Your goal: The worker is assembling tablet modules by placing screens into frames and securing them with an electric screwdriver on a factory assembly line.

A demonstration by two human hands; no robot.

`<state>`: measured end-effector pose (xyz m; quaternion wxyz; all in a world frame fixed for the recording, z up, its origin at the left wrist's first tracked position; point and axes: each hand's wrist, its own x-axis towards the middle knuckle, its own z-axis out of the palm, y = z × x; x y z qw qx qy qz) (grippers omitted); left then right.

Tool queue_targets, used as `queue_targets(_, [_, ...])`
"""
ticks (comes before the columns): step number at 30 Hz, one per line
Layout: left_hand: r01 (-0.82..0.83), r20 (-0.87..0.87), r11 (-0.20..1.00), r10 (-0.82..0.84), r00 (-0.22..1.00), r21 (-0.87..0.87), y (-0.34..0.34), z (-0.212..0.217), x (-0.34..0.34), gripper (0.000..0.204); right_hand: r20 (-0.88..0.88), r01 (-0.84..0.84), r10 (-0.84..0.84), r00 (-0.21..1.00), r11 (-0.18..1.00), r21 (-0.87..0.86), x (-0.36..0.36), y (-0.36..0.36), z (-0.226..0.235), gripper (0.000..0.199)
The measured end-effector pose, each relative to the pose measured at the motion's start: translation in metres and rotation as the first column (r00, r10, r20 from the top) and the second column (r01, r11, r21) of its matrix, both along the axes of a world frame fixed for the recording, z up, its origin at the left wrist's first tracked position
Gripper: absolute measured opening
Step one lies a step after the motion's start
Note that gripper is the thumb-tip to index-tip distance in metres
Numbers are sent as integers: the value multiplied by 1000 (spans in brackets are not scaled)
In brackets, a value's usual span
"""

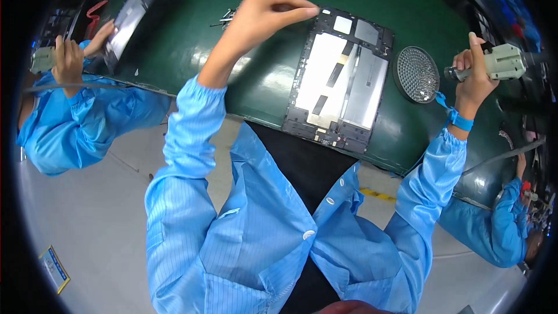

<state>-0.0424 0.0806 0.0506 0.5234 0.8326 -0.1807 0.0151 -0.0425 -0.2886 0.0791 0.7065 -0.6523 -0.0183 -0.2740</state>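
Note:
An opened tablet [367, 86] lies on the green table in front of me, its batteries, circuit boards and dark tapes bare. My left hand [260, 20] reaches to its far left corner, thumb and fingertip pinched together there; whatever is between them is too small to make out. On the right, my right hand [476, 78] grips a pale electric screwdriver [504, 61], held off the tablet beyond a round dish [415, 74] with many small pits and shiny small screws. A blue wrist strap [460, 120] circles my right wrist.
Small metal parts [226, 18] lie on the table [256, 90] behind my left forearm. At the left, a co-worker's hand [68, 64] holds another screwdriver beside a shiny panel [125, 26]. Another person in a blue sleeve [504, 227] works at the right. A cable [505, 154] runs near my right arm.

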Motion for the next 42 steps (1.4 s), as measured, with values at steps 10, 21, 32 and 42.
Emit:
queue_targets(10, [73,-211,990,-98,973,-121,-10,-42,65,30,41,-71,70,997,997,13,1,4,1,11])
queue_targets(21, [193,-198,978,-174,965,83,-1,-37,73,32,71,-102,103,992,995,-18,5,0,-7,14])
queue_targets(32, [192,-136,974,-175,975,124,1,-47,73,33,-91,-17,25,996,996,88,-9,19,12,13])
queue_targets(42, [322,-246,946,-303,921,40,-11,-44,40,32,-67,-426,451,890,875,229,5,95,10,27])
